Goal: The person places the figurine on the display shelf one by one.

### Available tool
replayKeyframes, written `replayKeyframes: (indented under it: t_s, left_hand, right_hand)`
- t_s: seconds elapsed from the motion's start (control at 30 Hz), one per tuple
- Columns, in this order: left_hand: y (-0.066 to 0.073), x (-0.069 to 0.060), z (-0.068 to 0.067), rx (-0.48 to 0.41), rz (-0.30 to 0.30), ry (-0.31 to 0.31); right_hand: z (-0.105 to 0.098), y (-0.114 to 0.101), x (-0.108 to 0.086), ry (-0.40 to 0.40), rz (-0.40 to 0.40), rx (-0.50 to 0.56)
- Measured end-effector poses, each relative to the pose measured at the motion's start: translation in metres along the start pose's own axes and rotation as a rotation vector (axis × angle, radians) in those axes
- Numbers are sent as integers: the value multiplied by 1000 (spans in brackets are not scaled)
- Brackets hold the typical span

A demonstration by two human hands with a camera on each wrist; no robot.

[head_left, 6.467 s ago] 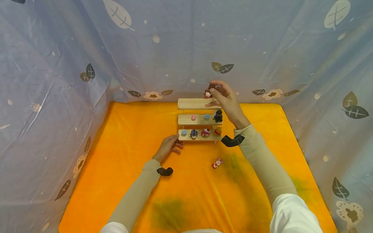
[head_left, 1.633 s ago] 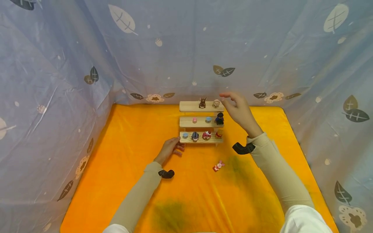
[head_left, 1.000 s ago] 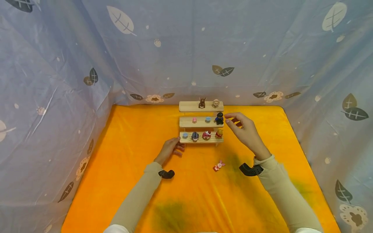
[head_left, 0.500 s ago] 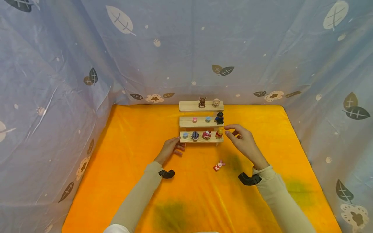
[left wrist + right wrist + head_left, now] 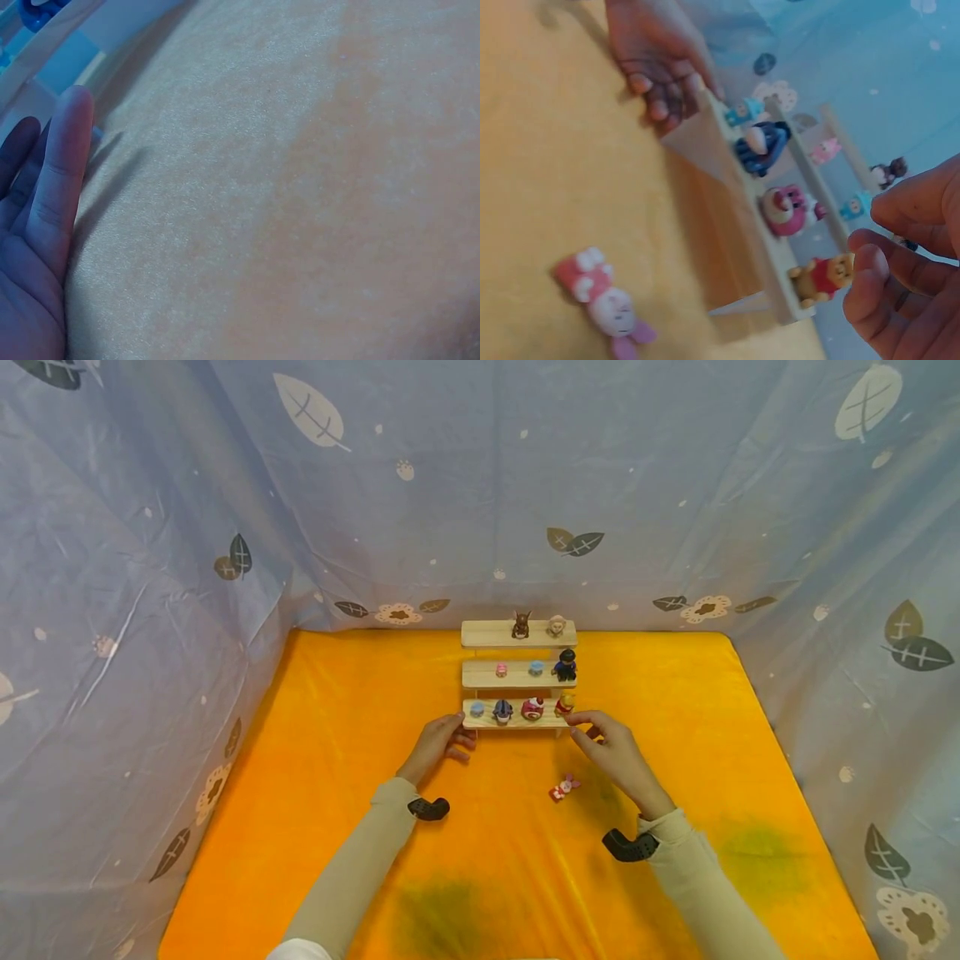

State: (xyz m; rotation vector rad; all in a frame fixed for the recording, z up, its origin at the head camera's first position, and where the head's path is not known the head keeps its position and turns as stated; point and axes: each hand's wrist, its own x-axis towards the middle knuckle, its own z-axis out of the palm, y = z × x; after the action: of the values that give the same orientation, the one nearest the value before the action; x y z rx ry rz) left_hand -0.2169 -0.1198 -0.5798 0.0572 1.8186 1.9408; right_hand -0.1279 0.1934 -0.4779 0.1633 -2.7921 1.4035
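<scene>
In the head view my left hand (image 5: 437, 747) is at the left end of a three-tier wooden display stand (image 5: 480, 633), fingertips touching the bottom shelf's end. My right hand (image 5: 611, 752) is at the bottom shelf's right front corner, beside a Winnie-the-Pooh figurine (image 5: 823, 279); its fingers are loosely bent and hold nothing. That shelf also bears a pink bear figurine (image 5: 786, 210), a donkey figurine (image 5: 761, 148) and a small blue figurine (image 5: 477, 709). In front of the stand, a Piglet figurine (image 5: 564, 788) lies on its back on the orange cloth.
On the middle shelf are a small pink figurine (image 5: 501, 669), a blue one (image 5: 536, 668) and a dark-haired figure (image 5: 566, 666). A brown animal figurine (image 5: 521, 625) and a pale one (image 5: 556, 626) stand on top. Behind hangs a patterned curtain (image 5: 420, 510); orange cloth (image 5: 360, 710) covers the surface.
The brown animal figurine, earlier in my right hand, now stands on the top shelf. My right hand has since come down along the stand's right side to the bottom shelf. My left hand stays put.
</scene>
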Motion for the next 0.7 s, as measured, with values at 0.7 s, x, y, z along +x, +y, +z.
replayKeyframes:
  t_s: [0.7]
  left_hand:
    - [-1, 1, 1, -25, -17, 8]
  right_hand:
    - [30, 36, -18, -168, 258, -186]
